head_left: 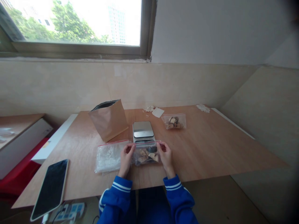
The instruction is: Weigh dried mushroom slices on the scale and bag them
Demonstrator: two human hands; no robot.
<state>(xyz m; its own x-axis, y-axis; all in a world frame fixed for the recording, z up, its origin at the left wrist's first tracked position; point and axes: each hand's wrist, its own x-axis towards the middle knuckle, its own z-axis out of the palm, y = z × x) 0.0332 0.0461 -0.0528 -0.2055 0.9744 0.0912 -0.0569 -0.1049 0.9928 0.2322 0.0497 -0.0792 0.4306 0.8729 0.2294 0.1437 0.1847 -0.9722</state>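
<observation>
My left hand (127,157) pinches the upper left corner of a clear zip bag (146,155). At the opposite upper corner, my right hand (165,155) grips the same bag between thumb and fingers. Inside it are brown, pale and dark dried pieces whose kind I cannot make out. The bag's zip edge lies across the front of a small digital scale (143,129) with a shiny square plate. Beside my left hand lies a stack of flat clear zip bags (108,157) with red seal lines.
An open brown paper pouch (108,119) stands behind the flat bags. A second filled zip bag (174,121) lies right of the scale. White scraps (149,109) and a paper square (158,112) are near the wall. A tablet (51,186) overhangs the left front edge, above a power strip (72,211).
</observation>
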